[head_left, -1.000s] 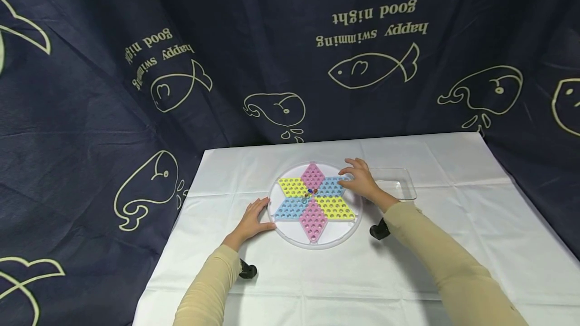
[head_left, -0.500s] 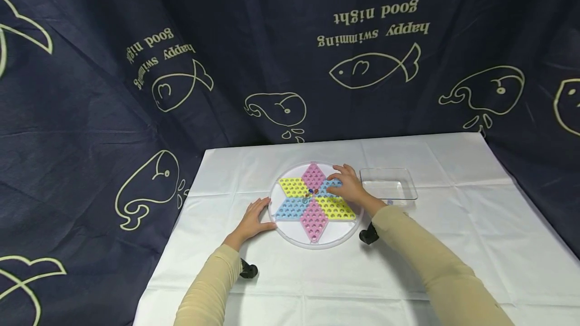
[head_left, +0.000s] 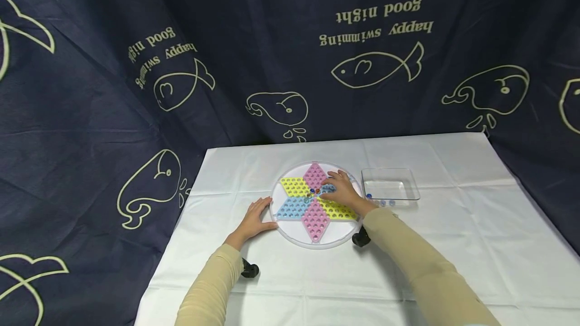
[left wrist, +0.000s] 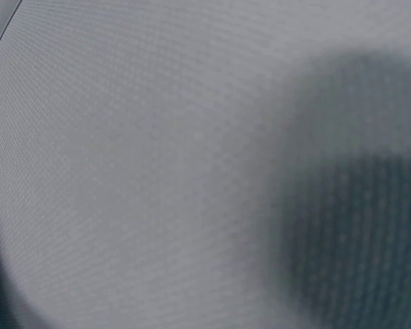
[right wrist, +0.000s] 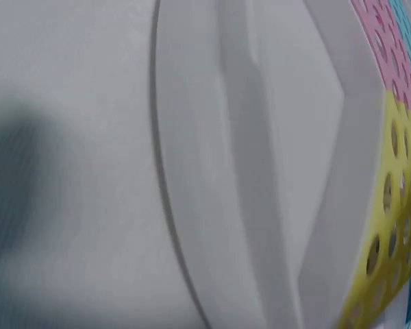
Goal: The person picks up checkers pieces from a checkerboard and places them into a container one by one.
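Observation:
A round white Chinese checkers board [head_left: 294, 238] with a pink, yellow and blue star of holes lies on the table. Several marbles [head_left: 312, 191] sit grouped at its centre. My left hand [head_left: 254, 220] rests at the board's left rim, thumb and fingers spread. My right hand [head_left: 342, 190] is over the board's right side, fingers bent and thumb reaching toward the centre; whether a marble is between the fingertips is too small to tell. It covers part of the blue and yellow points. The right wrist view catches the board's rim [right wrist: 198, 164] and yellow holes, no hand.
To the board's right stands a clear plastic box [head_left: 410, 185], with several marbles [head_left: 382, 202] at its near side. A white cloth [head_left: 290, 275] covers the table. A dark curtain [head_left: 272, 39] with fish and whale drawings hangs behind. Black wrist devices [head_left: 361, 238] sit below the sleeves.
My right hand has moved left from the board's right edge, near the box, to beside the centre marbles. More of the box and its marbles now shows. My left hand stays at the rim.

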